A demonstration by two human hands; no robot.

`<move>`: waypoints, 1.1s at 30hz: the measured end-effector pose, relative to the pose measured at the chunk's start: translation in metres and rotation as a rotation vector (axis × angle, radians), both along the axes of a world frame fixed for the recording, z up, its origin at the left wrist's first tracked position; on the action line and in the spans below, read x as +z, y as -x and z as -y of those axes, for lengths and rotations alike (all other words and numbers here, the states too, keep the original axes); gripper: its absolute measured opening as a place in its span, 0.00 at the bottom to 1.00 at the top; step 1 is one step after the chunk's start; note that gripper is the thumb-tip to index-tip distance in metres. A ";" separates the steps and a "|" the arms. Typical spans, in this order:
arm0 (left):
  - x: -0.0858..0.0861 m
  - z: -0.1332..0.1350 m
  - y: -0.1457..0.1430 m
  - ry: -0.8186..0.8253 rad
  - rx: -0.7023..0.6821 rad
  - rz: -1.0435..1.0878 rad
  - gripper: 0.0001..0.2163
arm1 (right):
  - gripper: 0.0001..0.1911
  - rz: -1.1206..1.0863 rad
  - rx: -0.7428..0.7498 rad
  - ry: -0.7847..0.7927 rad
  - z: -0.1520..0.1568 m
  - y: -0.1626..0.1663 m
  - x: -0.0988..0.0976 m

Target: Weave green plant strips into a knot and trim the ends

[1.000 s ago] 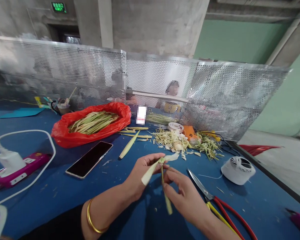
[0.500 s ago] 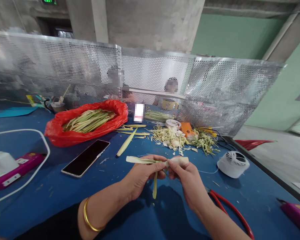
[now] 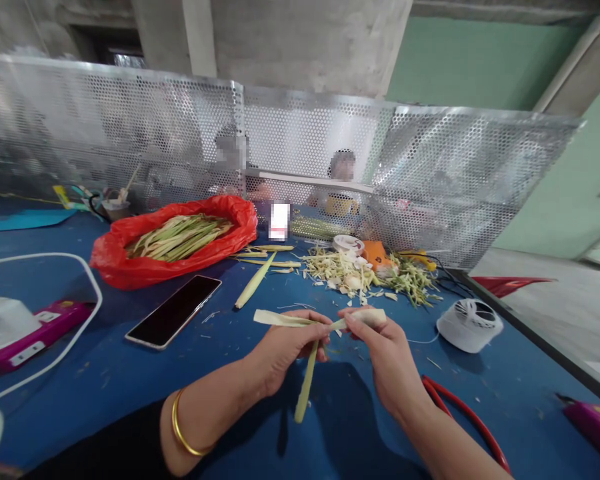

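Observation:
Pale green plant-leaf strips (image 3: 307,387), perhaps husk, cross between my two hands above the blue table. My left hand (image 3: 295,343) pinches them where they cross; one end juts out to the left and another hangs down below the fingers. My right hand (image 3: 373,333) is closed on the right-hand stretch, whose broad pale end shows above the fingers. A short span of strip runs between the two pinches. Just beyond the left hand lies a long whole leaf piece (image 3: 255,281), apart from it. Behind the right hand spreads a pile of trimmed scraps (image 3: 343,270).
Left of my hands are a phone (image 3: 175,312), a red plastic bag (image 3: 113,257) of leaf strips and a purple power strip (image 3: 55,333). To the right sit a white thread spool (image 3: 470,330) and red-handled tool (image 3: 473,423). A perforated metal screen (image 3: 305,133) stands behind; people are beyond it.
My right hand has drawn slightly to the right, so the gap between my hands has widened. More of the hanging strip shows below my left hand.

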State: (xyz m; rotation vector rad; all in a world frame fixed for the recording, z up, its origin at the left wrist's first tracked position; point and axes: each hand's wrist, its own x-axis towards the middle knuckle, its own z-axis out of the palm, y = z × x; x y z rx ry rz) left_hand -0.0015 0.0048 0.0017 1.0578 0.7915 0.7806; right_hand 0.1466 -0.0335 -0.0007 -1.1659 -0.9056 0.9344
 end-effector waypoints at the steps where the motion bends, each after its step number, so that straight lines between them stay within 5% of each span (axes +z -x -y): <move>1: 0.000 0.000 0.000 0.004 0.002 -0.009 0.08 | 0.11 -0.047 0.043 0.023 0.000 0.000 -0.001; 5: 0.000 0.000 -0.001 0.010 0.004 -0.038 0.06 | 0.11 -0.335 0.160 0.104 -0.002 0.002 -0.004; 10: 0.001 0.001 0.001 0.002 -0.014 -0.041 0.06 | 0.10 -0.415 0.074 0.050 -0.004 0.002 -0.007; 15: 0.008 0.001 0.002 0.032 0.011 0.060 0.10 | 0.11 -0.286 0.021 -0.054 -0.002 0.000 -0.002; 21: 0.007 -0.002 0.003 0.047 0.056 0.138 0.09 | 0.12 -0.107 -0.001 -0.001 -0.003 -0.006 -0.002; 26: 0.006 -0.002 0.004 -0.027 0.015 0.077 0.09 | 0.17 0.235 -0.213 -0.074 -0.009 -0.016 -0.001; 29: 0.006 -0.002 0.005 -0.024 -0.040 0.063 0.10 | 0.15 0.488 0.081 -0.104 -0.008 -0.018 0.006; 33: 0.004 -0.003 0.004 -0.025 -0.090 0.058 0.12 | 0.11 0.551 0.471 -0.074 -0.005 -0.013 0.010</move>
